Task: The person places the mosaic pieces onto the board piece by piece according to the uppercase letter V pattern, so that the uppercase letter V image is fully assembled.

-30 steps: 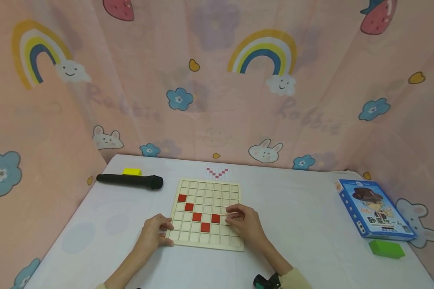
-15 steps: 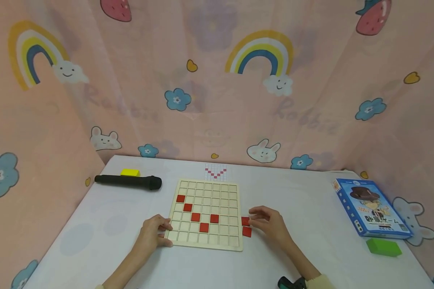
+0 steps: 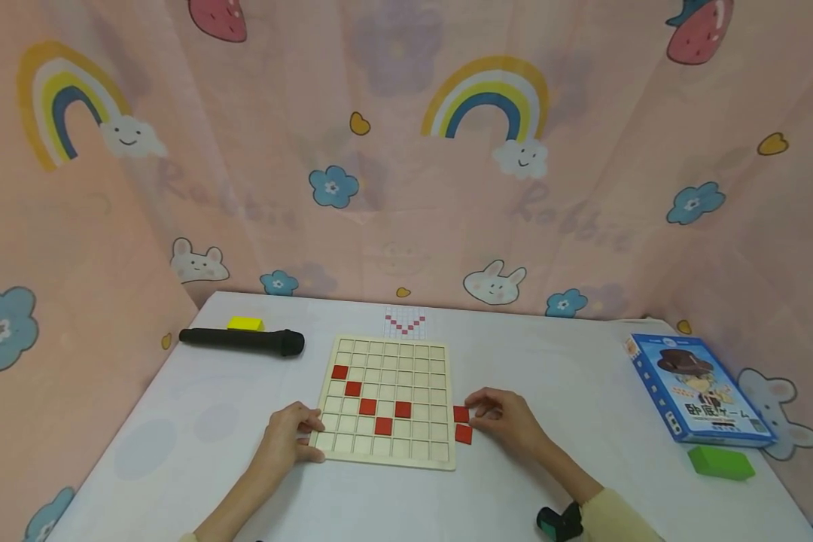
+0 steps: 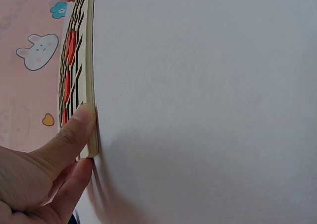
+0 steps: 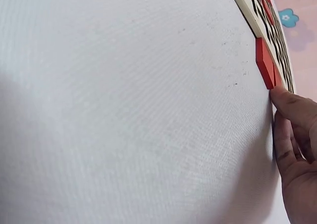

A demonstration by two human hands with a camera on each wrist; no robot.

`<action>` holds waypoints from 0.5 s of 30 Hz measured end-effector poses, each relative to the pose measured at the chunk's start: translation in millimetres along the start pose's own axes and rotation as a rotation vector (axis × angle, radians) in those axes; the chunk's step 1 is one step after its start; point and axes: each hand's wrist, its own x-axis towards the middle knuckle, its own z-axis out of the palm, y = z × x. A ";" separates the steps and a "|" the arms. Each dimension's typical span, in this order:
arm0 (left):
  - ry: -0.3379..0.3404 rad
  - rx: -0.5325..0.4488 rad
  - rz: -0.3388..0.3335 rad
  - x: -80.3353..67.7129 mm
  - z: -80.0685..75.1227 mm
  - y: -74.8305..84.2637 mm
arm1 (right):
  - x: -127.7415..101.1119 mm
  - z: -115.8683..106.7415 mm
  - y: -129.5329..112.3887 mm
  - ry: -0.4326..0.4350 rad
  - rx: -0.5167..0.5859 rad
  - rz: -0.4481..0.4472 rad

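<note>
A wooden grid board lies flat near the middle of the white surface, and five red square tiles sit in its cells, stepping down from the upper left to a low point and up again to the right. The left hand grasps the board's near left corner, thumb along the front edge and fingers curled at the side; the left wrist view shows the thumb pressed against the board's thin rim. The right hand rests on the surface just beside the board's right edge, its curled fingertips touching two loose red tiles that lie one behind the other next to the board; whether it pinches one or only touches them cannot be told. The right wrist view shows a fingertip meeting the end of the red pieces. Farther back lies a black microphone with a yellow block behind it, and a small pattern card beyond the board. At the right sit a blue game box and a green block
</note>
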 end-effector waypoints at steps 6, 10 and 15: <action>-0.003 0.006 0.006 0.6 0.2 -0.3 | 3.3 -0.3 3.1 -0.020 -0.028 -0.021; -0.005 0.010 0.003 0.8 0.2 0.1 | 2.7 -0.4 4.7 0.011 -0.022 -0.004; -0.004 0.013 -0.007 0.7 -0.1 -0.6 | 2.2 -0.8 3.0 0.078 0.004 0.051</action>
